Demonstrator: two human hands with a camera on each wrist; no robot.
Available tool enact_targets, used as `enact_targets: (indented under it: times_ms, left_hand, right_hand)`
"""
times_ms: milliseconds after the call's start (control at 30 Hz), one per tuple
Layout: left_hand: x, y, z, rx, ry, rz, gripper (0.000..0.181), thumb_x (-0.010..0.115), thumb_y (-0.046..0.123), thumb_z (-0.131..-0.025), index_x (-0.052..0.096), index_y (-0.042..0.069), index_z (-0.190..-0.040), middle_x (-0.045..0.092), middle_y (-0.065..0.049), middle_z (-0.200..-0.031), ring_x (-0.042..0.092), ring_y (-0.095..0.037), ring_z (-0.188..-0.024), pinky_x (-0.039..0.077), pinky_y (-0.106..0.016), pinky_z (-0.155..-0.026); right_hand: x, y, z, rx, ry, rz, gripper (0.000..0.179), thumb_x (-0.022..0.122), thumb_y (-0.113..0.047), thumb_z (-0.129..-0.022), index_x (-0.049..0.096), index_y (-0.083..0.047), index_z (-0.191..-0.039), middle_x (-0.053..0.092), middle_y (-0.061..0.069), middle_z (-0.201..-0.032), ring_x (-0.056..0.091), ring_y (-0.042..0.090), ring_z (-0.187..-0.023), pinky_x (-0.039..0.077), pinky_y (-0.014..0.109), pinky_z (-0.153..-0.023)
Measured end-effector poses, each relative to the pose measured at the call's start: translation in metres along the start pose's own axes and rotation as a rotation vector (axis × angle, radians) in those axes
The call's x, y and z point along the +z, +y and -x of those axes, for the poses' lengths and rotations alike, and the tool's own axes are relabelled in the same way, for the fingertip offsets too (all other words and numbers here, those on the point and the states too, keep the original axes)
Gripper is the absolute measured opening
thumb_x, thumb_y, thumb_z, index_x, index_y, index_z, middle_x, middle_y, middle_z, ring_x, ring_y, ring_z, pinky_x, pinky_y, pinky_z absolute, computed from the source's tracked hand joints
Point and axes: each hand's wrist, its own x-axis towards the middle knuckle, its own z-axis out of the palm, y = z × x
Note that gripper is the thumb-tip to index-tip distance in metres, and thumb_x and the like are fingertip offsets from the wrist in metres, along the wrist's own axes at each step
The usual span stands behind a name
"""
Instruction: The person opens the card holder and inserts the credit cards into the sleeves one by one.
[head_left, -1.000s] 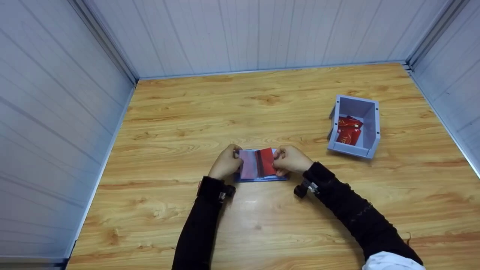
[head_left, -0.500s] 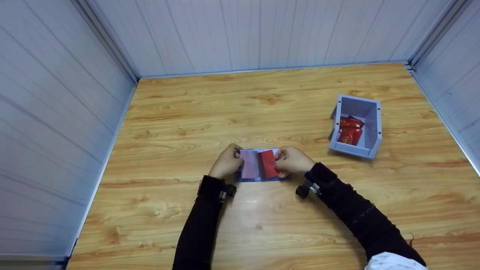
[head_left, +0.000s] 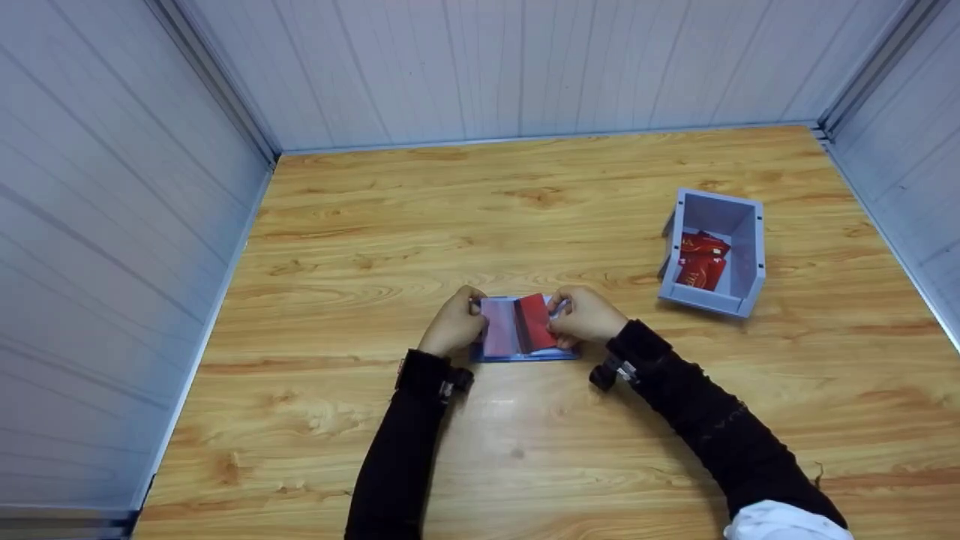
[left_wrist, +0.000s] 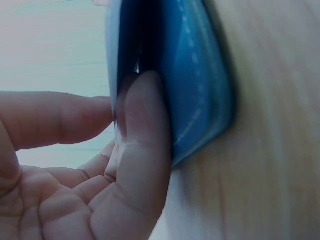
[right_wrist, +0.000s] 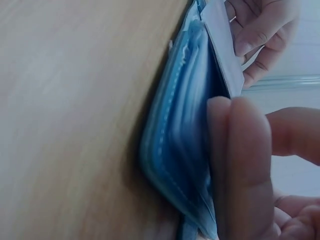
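Observation:
An open blue card holder (head_left: 525, 358) with clear plastic sleeves lies on the table, its stitched cover (left_wrist: 192, 95) close up in the left wrist view. My left hand (head_left: 456, 322) pinches the left sleeve page (head_left: 499, 327) between thumb and a finger behind it. On the other side, my right hand (head_left: 589, 313) pinches the right edge of a red card (head_left: 538, 321) with a dark stripe. The card tilts slightly, its striped side against the sleeve page. In the right wrist view, the right fingers (right_wrist: 247, 150) hide part of the holder's inside.
A grey plastic bin (head_left: 709, 301) stands at the right of the wooden table (head_left: 375, 240), with several red cards (head_left: 701, 271) inside. Pale panel walls (head_left: 487, 67) enclose the table at the back and both sides.
The right hand with the red card dipped slightly toward the person, then rose again, the card tilting more now. The left hand keeps its pinch in nearly the same place.

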Motion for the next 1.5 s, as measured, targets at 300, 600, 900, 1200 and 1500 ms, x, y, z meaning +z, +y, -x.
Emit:
enact_targets:
  times_ms: [300, 600, 900, 1200, 1500]
  left_hand:
    - [0.001, 0.0, 0.0, -0.017, -0.005, 0.041, 0.04, 0.051, -0.007, -0.082, 0.051, -0.003, -0.122, 0.044, 0.0, -0.081, 0.051, -0.012, -0.065, 0.043, -0.02, -0.055]
    - [0.001, 0.001, 0.001, -0.005, -0.002, 0.028, 0.041, 0.051, -0.006, -0.083, 0.05, -0.005, -0.124, 0.043, 0.0, -0.081, 0.051, -0.011, -0.063, 0.043, -0.02, -0.055]
    - [0.001, 0.001, 0.001, -0.019, -0.018, 0.069, 0.04, 0.049, -0.007, -0.083, 0.049, -0.005, -0.124, 0.044, 0.0, -0.079, 0.053, -0.012, -0.061, 0.045, -0.02, -0.054]
    - [0.003, 0.002, 0.002, -0.049, -0.031, 0.125, 0.039, 0.048, -0.009, -0.085, 0.048, -0.005, -0.124, 0.044, -0.001, -0.08, 0.057, -0.014, -0.063, 0.055, -0.025, -0.059]
    - [0.005, 0.004, 0.001, -0.057, -0.017, 0.141, 0.038, 0.048, -0.008, -0.086, 0.048, -0.004, -0.124, 0.044, -0.002, -0.082, 0.056, -0.015, -0.066, 0.055, -0.024, -0.058]
  right_hand:
    - [0.006, -0.004, -0.002, -0.012, 0.063, 0.079, 0.023, 0.063, 0.0, -0.085, 0.053, 0.006, -0.105, 0.064, 0.004, -0.064, 0.061, 0.009, -0.048, 0.052, 0.022, -0.047]
    - [0.007, -0.006, -0.003, -0.03, 0.093, 0.114, 0.023, 0.063, -0.002, -0.084, 0.056, 0.006, -0.104, 0.064, 0.004, -0.064, 0.061, 0.008, -0.047, 0.051, 0.022, -0.047]
    - [0.013, -0.007, -0.003, -0.026, 0.049, 0.107, 0.025, 0.065, -0.004, -0.083, 0.054, 0.005, -0.105, 0.064, 0.003, -0.062, 0.062, 0.009, -0.048, 0.054, 0.024, -0.048]
    - [0.017, -0.009, -0.005, -0.021, 0.019, 0.099, 0.022, 0.064, -0.006, -0.085, 0.053, 0.004, -0.102, 0.067, 0.004, -0.063, 0.064, 0.011, -0.049, 0.055, 0.027, -0.049]
    - [0.022, -0.013, -0.007, 0.036, 0.022, 0.01, 0.02, 0.06, -0.005, -0.086, 0.054, 0.005, -0.103, 0.067, 0.006, -0.065, 0.064, 0.012, -0.05, 0.056, 0.026, -0.051]
